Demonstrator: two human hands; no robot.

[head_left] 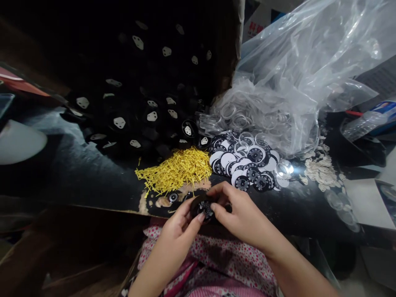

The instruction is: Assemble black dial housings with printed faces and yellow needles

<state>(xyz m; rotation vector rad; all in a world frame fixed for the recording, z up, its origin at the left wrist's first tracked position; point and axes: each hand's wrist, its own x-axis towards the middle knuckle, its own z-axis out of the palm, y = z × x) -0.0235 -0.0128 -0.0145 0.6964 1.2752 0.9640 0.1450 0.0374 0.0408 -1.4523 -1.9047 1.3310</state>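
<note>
My left hand (177, 225) and my right hand (239, 214) meet at the table's near edge, both gripping one small round black part (202, 207) with a patterned dial face. Fingertips of both hands press on its rim. Just beyond lies a heap of thin yellow pins (176, 170). To the right of it sits a pile of black-and-white printed dial discs (247, 163), some face down and white. A loose black round piece (173, 197) rests on the table by my left fingers.
A large heap of black round housings (148, 115) with white backs fills the dark box at the back left. A clear plastic bag (297, 70) of transparent rings (244, 115) stands at the back right. White scraps (321, 169) lie right of it. The black tabletop (77, 173) is worn.
</note>
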